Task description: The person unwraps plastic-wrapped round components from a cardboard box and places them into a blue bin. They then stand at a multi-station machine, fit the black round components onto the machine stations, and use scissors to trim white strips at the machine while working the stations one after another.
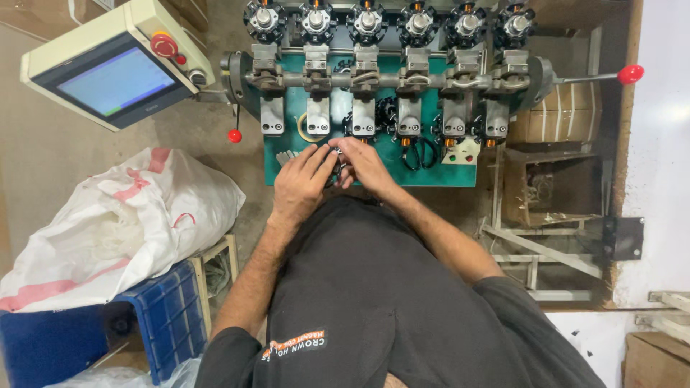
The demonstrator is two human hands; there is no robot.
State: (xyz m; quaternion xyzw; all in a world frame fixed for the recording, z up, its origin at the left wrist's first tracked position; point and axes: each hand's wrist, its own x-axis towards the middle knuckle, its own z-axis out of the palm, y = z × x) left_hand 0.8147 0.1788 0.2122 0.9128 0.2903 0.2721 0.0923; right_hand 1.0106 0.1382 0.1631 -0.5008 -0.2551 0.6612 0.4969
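In the head view, the person is standing over a green surface (431,174) that belongs to a winding machine, and both hands are meeting at its near edge. The left hand (302,183) is lying palm down with its fingers curled forward, and the right hand (366,167) is coming in from the other side, its fingers bent over the same spot. Between the two, a small dark metal part (336,169) is being pinched: the left grip is pressing on it from one side and the right grip is closing on it from the other, so the part is mostly hidden, and what kind of part it is cannot be told.

Just beyond the grip, a row of grey clamp blocks (363,118) is hanging off a horizontal bar, and further beyond that a row of round dark winding heads (367,20) is lining the far edge of the machine. To the right of the grip, a black loop of wire (420,154) is lying on the green surface, near a small white box with coloured buttons (460,152). A lever with a red knob (630,73) is sticking out far to the right. Up and to the left of the grip, a tilted control screen (115,80) is glowing, with a red round button (164,46) beside it. Well to the left and nearer the person, a white sack (122,223) is slumping over a blue crate (165,316).
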